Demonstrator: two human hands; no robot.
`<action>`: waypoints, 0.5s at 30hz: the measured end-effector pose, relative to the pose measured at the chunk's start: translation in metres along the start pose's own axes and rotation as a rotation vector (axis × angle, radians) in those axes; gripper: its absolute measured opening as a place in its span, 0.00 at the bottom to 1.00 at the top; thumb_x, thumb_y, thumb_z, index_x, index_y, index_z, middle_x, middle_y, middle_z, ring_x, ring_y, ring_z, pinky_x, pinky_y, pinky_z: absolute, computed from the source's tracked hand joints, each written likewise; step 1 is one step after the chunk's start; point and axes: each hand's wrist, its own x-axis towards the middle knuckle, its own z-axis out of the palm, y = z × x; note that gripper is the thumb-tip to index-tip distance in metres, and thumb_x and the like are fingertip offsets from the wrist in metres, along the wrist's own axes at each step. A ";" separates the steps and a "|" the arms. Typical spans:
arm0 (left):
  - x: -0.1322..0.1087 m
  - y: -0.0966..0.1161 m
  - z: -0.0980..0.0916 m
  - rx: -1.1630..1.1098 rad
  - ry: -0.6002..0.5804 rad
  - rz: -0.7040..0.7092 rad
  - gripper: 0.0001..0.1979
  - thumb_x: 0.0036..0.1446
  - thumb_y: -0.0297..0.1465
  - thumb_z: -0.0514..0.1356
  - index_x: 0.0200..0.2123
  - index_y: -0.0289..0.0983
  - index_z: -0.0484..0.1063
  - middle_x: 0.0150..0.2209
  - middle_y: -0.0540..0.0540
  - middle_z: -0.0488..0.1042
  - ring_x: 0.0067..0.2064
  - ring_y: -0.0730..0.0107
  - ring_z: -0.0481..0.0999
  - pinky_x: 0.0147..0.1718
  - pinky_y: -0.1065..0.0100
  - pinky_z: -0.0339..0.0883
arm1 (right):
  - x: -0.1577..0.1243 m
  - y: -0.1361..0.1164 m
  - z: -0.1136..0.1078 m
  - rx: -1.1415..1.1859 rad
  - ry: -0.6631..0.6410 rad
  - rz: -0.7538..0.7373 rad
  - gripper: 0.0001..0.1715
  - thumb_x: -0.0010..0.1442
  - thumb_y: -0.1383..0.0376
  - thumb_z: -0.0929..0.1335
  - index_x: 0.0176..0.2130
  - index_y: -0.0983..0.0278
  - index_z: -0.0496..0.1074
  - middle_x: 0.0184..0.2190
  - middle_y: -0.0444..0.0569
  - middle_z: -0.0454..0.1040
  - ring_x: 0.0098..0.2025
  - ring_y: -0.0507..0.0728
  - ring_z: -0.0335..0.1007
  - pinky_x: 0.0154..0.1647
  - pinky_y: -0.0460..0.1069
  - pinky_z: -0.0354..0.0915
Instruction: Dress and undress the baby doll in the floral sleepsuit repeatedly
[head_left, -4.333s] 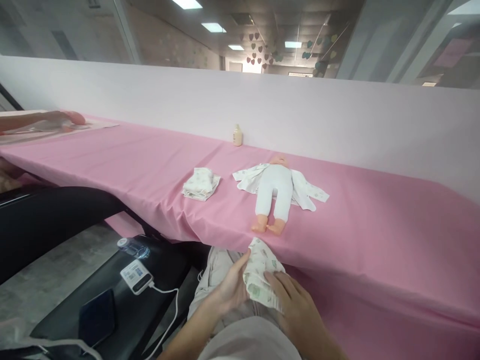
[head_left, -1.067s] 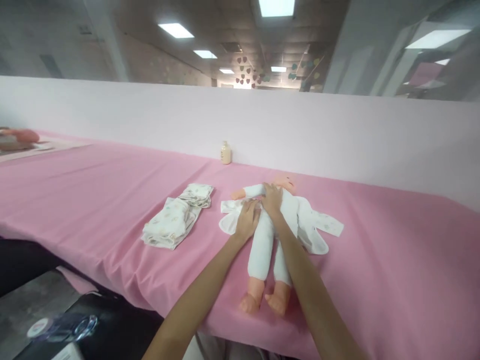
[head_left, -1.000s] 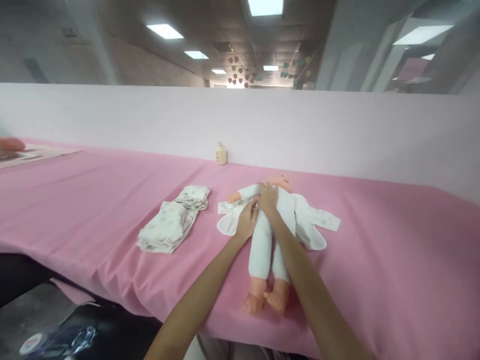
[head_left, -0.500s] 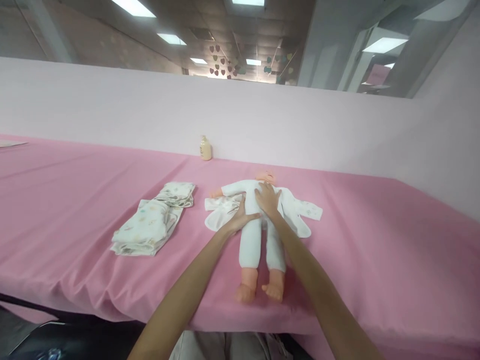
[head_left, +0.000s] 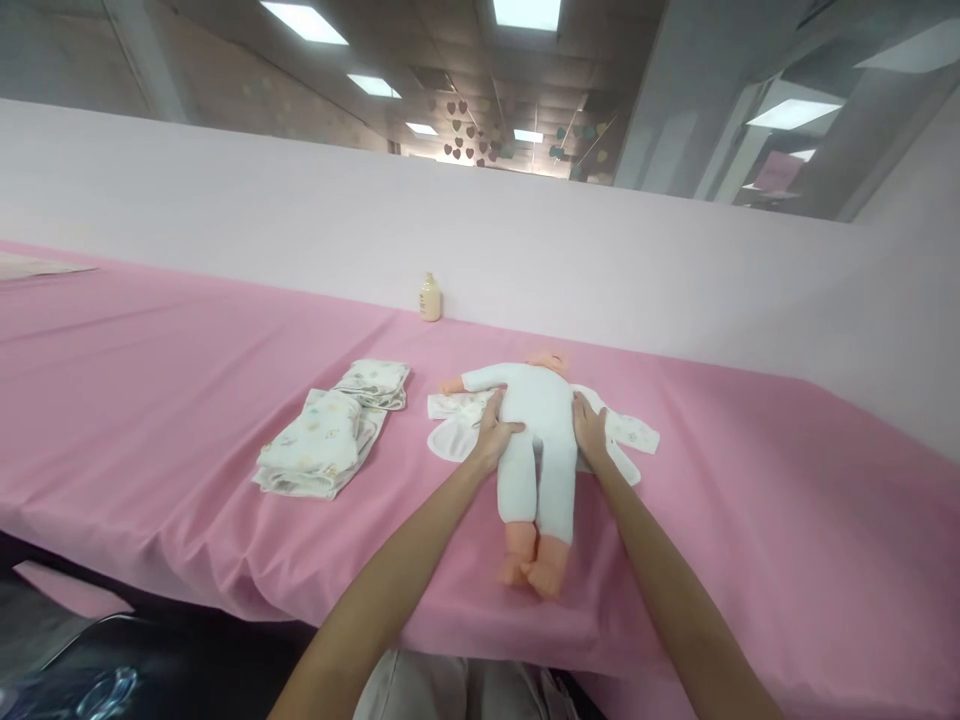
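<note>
One baby doll (head_left: 541, 400) lies btwn L hand (head_left: 493, 434), gripping its waist, & R hand (head_left: 592, 432), touching opp. side, grip unclear; long axis runs away, feet nearest.

Arms (head_left: 409, 560) (head_left: 667, 590) stretched forward, hands (head_left: 493, 436) (head_left: 591, 432) apart, left thumb (head_left: 513, 427) angled inward.

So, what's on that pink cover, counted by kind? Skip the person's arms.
Doll: 1
White garment, spread beneath the doll: 1
Folded patterned stacks: 2
Cream-coloured bottle: 1
Pale sheet, partly in view at far left: 1
Total: 6
</note>
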 end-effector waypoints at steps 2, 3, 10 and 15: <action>0.002 0.005 -0.003 -0.024 0.004 -0.008 0.43 0.38 0.19 0.61 0.60 0.43 0.55 0.54 0.42 0.65 0.50 0.57 0.70 0.44 0.62 0.69 | -0.001 0.001 0.001 -0.054 0.029 -0.035 0.30 0.65 0.60 0.47 0.56 0.65 0.62 0.58 0.53 0.61 0.61 0.57 0.52 0.64 0.61 0.34; 0.004 0.007 -0.005 -0.034 0.002 -0.005 0.43 0.38 0.19 0.62 0.60 0.44 0.55 0.53 0.42 0.66 0.48 0.58 0.71 0.42 0.62 0.69 | -0.002 0.001 0.002 -0.081 0.037 -0.040 0.29 0.65 0.61 0.47 0.55 0.65 0.62 0.59 0.53 0.60 0.62 0.57 0.50 0.63 0.61 0.34; 0.019 0.015 -0.030 -0.093 0.022 0.033 0.41 0.38 0.22 0.64 0.58 0.43 0.60 0.48 0.42 0.71 0.38 0.62 0.75 0.33 0.65 0.71 | -0.002 0.006 0.002 -0.222 0.080 0.076 0.27 0.64 0.60 0.50 0.57 0.65 0.60 0.58 0.54 0.61 0.61 0.59 0.50 0.63 0.62 0.34; 0.024 0.031 -0.043 -0.140 0.055 0.106 0.43 0.40 0.20 0.64 0.61 0.43 0.55 0.52 0.42 0.69 0.38 0.64 0.75 0.32 0.67 0.71 | 0.000 0.011 0.001 -0.232 0.038 0.220 0.28 0.65 0.59 0.49 0.50 0.66 0.66 0.51 0.58 0.67 0.57 0.62 0.55 0.60 0.65 0.40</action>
